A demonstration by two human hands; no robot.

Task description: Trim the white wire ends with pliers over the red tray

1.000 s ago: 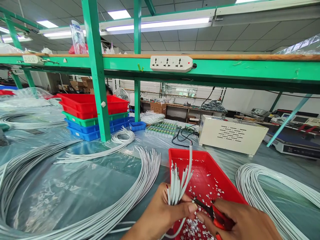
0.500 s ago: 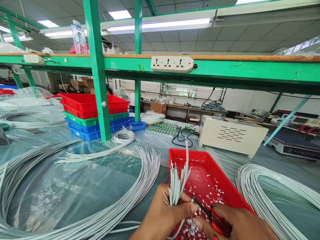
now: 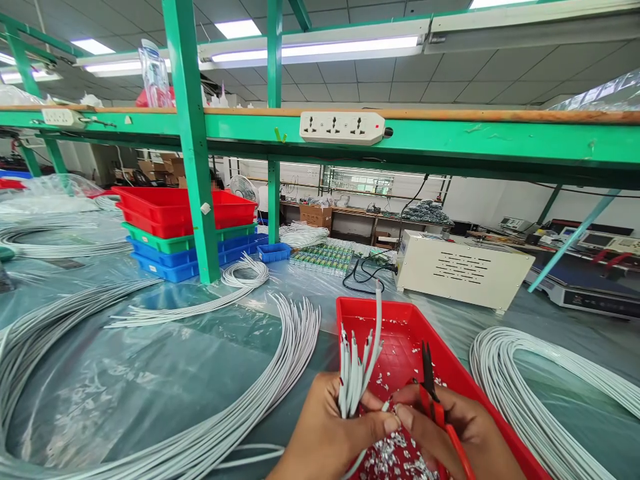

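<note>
Our left hand (image 3: 330, 433) grips a bunch of white wires (image 3: 356, 373); our right hand (image 3: 450, 433) holds red cutters (image 3: 434, 400) over the red tray (image 3: 475, 393); we can read no words.

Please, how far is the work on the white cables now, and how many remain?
Done: white scraps litter the red tray; the bundle's tips look stripped. In hand: the left hand grips that cable bundle over the tray; the right hand holds red-handled cutters. Left: large cable coils beside the tray, state unclear.
</note>
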